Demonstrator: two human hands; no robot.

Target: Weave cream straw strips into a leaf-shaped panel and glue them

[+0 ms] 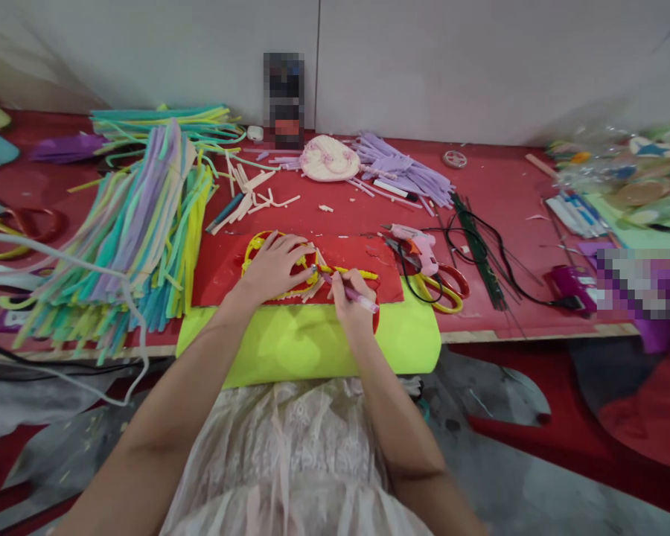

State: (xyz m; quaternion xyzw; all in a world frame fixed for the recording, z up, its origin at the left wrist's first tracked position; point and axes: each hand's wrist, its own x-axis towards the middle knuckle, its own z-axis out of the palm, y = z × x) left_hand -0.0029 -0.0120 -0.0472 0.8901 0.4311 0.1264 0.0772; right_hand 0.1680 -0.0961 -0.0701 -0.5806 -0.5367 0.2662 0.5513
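Observation:
My left hand (278, 266) lies with its fingers spread over a yellow braided shape (254, 246), covering much of it. The shape rests on a red sheet (217, 272). In my right hand (353, 298) is a purple pen (360, 299), held in a pinch. Its tip points left, toward the yellow braid near my left fingertips; whether it touches the braid I cannot tell. Short cream strips (313, 289) lie beside the braid between my hands. A bright yellow-green sheet (295, 342) sits under the red one and hangs over the table's front edge.
At left is a large bundle of pastel fuzzy stems (145, 201). Purple stems (405, 171) and a cream round piece (330, 158) lie at the back. A pink glue gun (416, 244), scissors (444, 290) and dark green wires (480, 253) lie to the right.

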